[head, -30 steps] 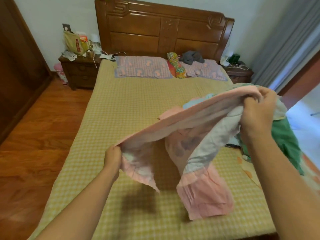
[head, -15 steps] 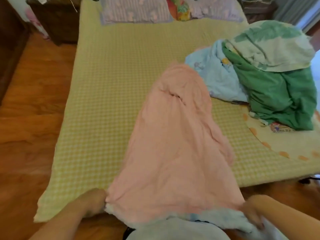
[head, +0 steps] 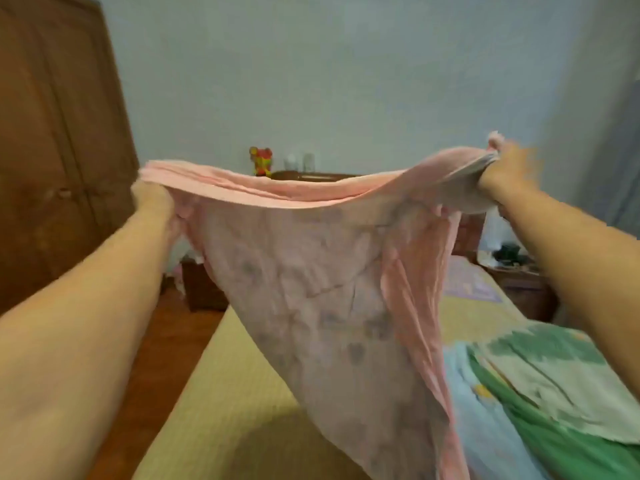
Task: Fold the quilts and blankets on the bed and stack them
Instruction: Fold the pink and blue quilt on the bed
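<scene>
Pink blanket (head: 332,306) held aloft, stretched between left hand (head: 152,199) and right hand (head: 509,171), each bunched round a top corner; rest hanging limp below, over the bed (head: 221,393). Looks light, soft, floppy: no shape kept unaided, so best gripped at corners and along the top hem. Under the right hand, a green quilt (head: 540,403) and pale blue blanket (head: 485,427) heaped unfolded. Below the left hand, bare mattress for laying flat; bed edge and floor close beyond.

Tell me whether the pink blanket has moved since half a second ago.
Yes. The pink blanket lay spread flat on the bed; now both hands, left hand and right hand, hold it up above the mattress.
</scene>
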`<state>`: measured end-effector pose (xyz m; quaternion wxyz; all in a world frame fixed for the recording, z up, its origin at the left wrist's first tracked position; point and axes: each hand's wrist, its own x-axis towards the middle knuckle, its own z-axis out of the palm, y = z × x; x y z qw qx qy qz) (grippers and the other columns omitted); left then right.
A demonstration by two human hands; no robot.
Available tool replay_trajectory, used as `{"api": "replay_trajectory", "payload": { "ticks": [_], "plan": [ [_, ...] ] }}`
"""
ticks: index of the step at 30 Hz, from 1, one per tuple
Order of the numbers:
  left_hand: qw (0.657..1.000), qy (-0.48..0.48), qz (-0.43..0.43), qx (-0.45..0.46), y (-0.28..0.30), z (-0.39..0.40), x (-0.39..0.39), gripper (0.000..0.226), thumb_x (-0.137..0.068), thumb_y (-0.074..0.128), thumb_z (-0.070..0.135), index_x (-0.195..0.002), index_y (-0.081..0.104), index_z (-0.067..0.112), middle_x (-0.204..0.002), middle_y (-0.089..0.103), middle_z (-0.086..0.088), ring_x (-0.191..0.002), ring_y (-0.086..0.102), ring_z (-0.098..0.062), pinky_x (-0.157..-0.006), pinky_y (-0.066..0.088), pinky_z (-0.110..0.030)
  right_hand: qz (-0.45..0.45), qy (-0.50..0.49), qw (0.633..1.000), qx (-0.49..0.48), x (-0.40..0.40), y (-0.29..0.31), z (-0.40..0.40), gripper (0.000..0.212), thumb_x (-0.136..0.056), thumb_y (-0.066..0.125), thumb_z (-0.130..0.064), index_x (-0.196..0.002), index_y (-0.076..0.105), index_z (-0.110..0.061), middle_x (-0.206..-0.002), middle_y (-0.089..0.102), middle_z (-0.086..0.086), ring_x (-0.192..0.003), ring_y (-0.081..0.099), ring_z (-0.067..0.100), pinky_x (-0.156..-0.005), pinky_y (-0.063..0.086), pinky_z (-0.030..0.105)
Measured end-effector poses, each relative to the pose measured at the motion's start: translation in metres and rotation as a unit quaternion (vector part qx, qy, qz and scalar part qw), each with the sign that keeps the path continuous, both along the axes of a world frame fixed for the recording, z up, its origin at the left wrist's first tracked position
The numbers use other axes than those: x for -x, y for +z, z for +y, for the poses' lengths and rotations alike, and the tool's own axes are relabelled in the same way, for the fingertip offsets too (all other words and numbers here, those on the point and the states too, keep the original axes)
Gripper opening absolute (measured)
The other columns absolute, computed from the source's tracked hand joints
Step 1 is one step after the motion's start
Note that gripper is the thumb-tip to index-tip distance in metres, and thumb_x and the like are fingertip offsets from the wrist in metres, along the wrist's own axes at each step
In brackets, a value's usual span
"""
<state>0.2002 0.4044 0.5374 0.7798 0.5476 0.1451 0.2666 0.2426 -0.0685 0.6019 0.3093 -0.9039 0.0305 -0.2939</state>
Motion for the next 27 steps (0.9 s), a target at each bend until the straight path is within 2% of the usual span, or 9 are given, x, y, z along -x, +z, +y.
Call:
{"api": "replay_trajectory", "payload": {
  "ticks": [2, 4, 7, 10, 14, 17, 19, 22, 27],
  "plan": [
    [0.995, 0.051, -0.074, -0.042, 0.103, 0.004, 0.005, 0.038, -0.106, 0.031, 0.020, -0.112, 0.067, 0.012, -0.083, 0.072, -0.003, -0.065, 0.066, -0.015, -0.050, 0.052, -0.024, -0.145, -0.013, 0.989, -0.039, -0.001, 0.096, 0.001, 0.010, -0.093, 0.045, -0.025, -0.098, 0.052, -0.030, -0.097, 0.050, 0.010, -0.086, 0.040, 0.027, -0.078, 0.030, 0.034],
    [0.989, 0.093, -0.108, -0.034, 0.158, 0.001, 0.020, 0.039, -0.106, 0.033, 0.023, -0.121, 0.068, 0.014, -0.105, 0.072, -0.008, -0.084, 0.069, -0.022, -0.064, 0.057, -0.034, -0.192, -0.060, 0.979, -0.045, -0.006, 0.135, -0.008, 0.038, -0.093, 0.036, -0.042, -0.103, 0.066, -0.020, -0.102, 0.063, 0.021, -0.091, 0.055, 0.042, -0.077, 0.035, 0.039],
    [0.985, 0.099, -0.142, -0.026, 0.163, -0.004, 0.054, 0.041, -0.107, 0.027, 0.025, -0.105, 0.068, 0.019, -0.094, 0.076, 0.000, -0.088, 0.070, -0.019, -0.075, 0.060, -0.029, -0.188, -0.095, 0.977, 0.031, -0.005, 0.119, -0.030, 0.054, -0.097, 0.032, -0.050, -0.108, 0.064, -0.008, -0.110, 0.063, 0.030, -0.100, 0.061, 0.046, -0.083, 0.047, 0.044],
    [0.968, 0.172, -0.005, -0.181, 0.132, 0.000, 0.081, 0.028, -0.106, 0.036, 0.015, -0.088, 0.055, 0.026, -0.079, 0.068, 0.008, -0.092, 0.066, -0.017, -0.088, 0.058, -0.033, -0.189, -0.076, 0.966, 0.159, 0.014, 0.068, -0.045, 0.036, -0.093, 0.034, -0.035, -0.082, 0.061, -0.016, -0.087, 0.061, 0.024, -0.076, 0.056, 0.039, -0.070, 0.048, 0.041],
    [0.823, 0.244, 0.188, -0.478, 0.036, 0.024, 0.107, 0.017, -0.097, 0.056, 0.008, -0.111, 0.064, 0.005, -0.111, 0.066, -0.024, -0.107, 0.062, -0.046, -0.092, 0.052, -0.049, -0.216, -0.062, 0.916, 0.332, 0.030, -0.037, -0.063, 0.027, -0.096, 0.048, -0.015, -0.105, 0.068, 0.001, -0.100, 0.060, 0.027, -0.092, 0.051, 0.045, -0.070, 0.045, 0.047],
    [0.676, 0.191, 0.300, -0.645, -0.055, 0.030, 0.150, 0.011, -0.095, 0.064, 0.025, -0.093, 0.056, 0.019, -0.089, 0.058, -0.005, -0.081, 0.059, -0.032, -0.072, 0.051, -0.043, -0.148, -0.047, 0.884, 0.442, 0.051, -0.133, -0.088, 0.025, -0.077, 0.077, -0.005, -0.099, 0.067, 0.000, -0.094, 0.052, 0.024, -0.086, 0.044, 0.039, -0.064, 0.038, 0.043],
    [0.584, 0.148, 0.335, -0.724, -0.117, 0.040, 0.173, 0.007, -0.095, 0.061, 0.025, -0.094, 0.055, 0.023, -0.086, 0.051, 0.001, -0.075, 0.059, -0.025, -0.067, 0.053, -0.043, -0.122, -0.019, 0.883, 0.453, 0.068, -0.193, -0.099, 0.022, -0.079, 0.071, -0.005, -0.101, 0.069, -0.002, -0.088, 0.048, 0.023, -0.080, 0.043, 0.039, -0.060, 0.036, 0.045],
    [0.517, 0.106, 0.368, -0.765, -0.203, 0.054, 0.200, 0.011, -0.094, 0.062, 0.022, -0.102, 0.055, 0.024, -0.088, 0.044, 0.003, -0.077, 0.060, -0.023, -0.057, 0.048, -0.038, -0.087, 0.045, 0.890, 0.445, 0.094, -0.275, -0.110, 0.026, -0.078, 0.055, -0.006, -0.098, 0.070, -0.001, -0.077, 0.044, 0.020, -0.067, 0.045, 0.038, -0.053, 0.036, 0.045],
    [0.432, 0.002, 0.447, -0.783, -0.335, 0.058, 0.248, 0.025, -0.090, 0.057, 0.012, -0.111, 0.059, 0.027, -0.094, 0.032, 0.002, -0.094, 0.052, -0.022, -0.062, 0.041, -0.031, 0.110, 0.099, 0.871, 0.469, 0.145, -0.394, -0.125, 0.062, -0.041, 0.086, 0.007, -0.100, 0.072, -0.006, -0.081, 0.044, 0.015, -0.069, 0.046, 0.035, -0.050, 0.030, 0.037]
  ]
}}
